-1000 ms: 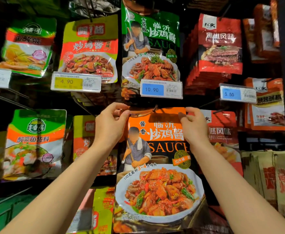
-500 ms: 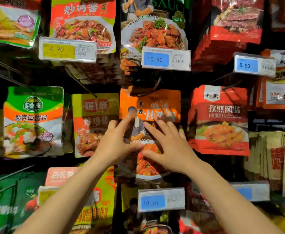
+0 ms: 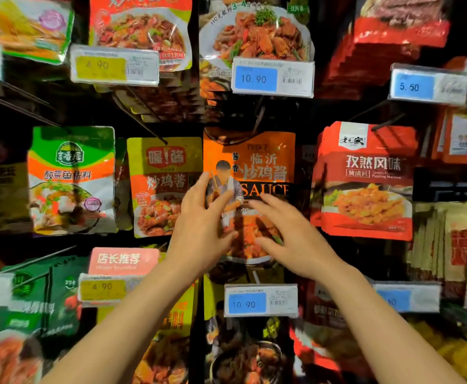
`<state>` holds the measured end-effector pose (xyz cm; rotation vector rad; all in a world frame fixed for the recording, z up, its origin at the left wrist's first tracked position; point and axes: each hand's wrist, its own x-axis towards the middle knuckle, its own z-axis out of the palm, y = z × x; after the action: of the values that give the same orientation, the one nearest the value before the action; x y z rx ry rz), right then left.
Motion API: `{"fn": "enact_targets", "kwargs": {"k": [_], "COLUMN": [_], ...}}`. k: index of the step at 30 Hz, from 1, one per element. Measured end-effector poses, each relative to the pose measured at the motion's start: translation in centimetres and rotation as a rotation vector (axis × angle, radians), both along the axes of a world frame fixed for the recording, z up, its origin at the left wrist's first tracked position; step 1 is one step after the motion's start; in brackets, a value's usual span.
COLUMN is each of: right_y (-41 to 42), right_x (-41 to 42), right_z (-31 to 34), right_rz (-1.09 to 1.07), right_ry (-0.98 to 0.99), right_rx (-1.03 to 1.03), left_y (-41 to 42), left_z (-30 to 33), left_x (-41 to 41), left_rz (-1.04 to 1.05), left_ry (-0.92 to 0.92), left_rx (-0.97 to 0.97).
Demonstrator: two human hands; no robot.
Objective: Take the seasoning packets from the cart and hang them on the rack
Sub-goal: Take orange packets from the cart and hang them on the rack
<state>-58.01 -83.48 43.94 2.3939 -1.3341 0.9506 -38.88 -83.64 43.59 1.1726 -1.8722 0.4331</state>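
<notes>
- One orange sauce packet [image 3: 265,162] hangs on the rack in the middle, on a dark hook [image 3: 258,117]; more packets may hang behind it, but I cannot tell
- Two bare hands are in front of the lower half of this packet
- The left hand [image 3: 201,231] covers the packet's lower left part; its fingers are straight and spread, so its grip is apart and holds nothing
- The right hand [image 3: 290,239] covers the packet's lower right part; its fingers are also straight and spread, grip apart, holding nothing
- I cannot tell if the fingertips touch the packet or only float just in front of it
- Just left of the orange packet hangs one yellow packet [image 3: 163,187], and further left one green and white packet [image 3: 71,178]
- Just right of the orange packet hangs a bunch of red packets [image 3: 365,178]; they are too tightly stacked to count
- Two blue price tags read 10.90: one tag [image 3: 272,79] right above the orange packet, one tag [image 3: 260,300] right below it
- Two yellow tags read 4.90: one [image 3: 114,65] up and left of the orange packet, one [image 3: 105,289] down and left
- One blue 5.50 tag [image 3: 427,85] sits up and right of the orange packet
</notes>
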Motion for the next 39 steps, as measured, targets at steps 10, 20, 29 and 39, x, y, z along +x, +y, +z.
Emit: {"fn": "enact_targets", "kwargs": {"k": [10, 20, 29, 39], "right_y": [7.9, 13.6, 23.2, 28.4], "right_x": [4.6, 24.9, 49.8, 65.0], "right_z": [-4.2, -14.1, -23.9, -32.1], "right_rz": [0.383, 0.698, 1.001, 1.016], "right_ry": [-0.387, -0.088, 0.105, 0.344], "right_rx": [-0.128, 0.491, 0.946, 1.246], "left_y": [10.3, 24.2, 39.9, 49.8], "left_z": [-7.2, -19.0, -30.7, -39.9], "left_x": [5.5, 22.8, 41.6, 52.3], "left_rz": [-0.207, 0.098, 0.548, 1.012], "left_ry": [0.301, 0.472, 0.878, 1.124], "left_rx": [0.162, 0.459, 0.535, 0.526]}}
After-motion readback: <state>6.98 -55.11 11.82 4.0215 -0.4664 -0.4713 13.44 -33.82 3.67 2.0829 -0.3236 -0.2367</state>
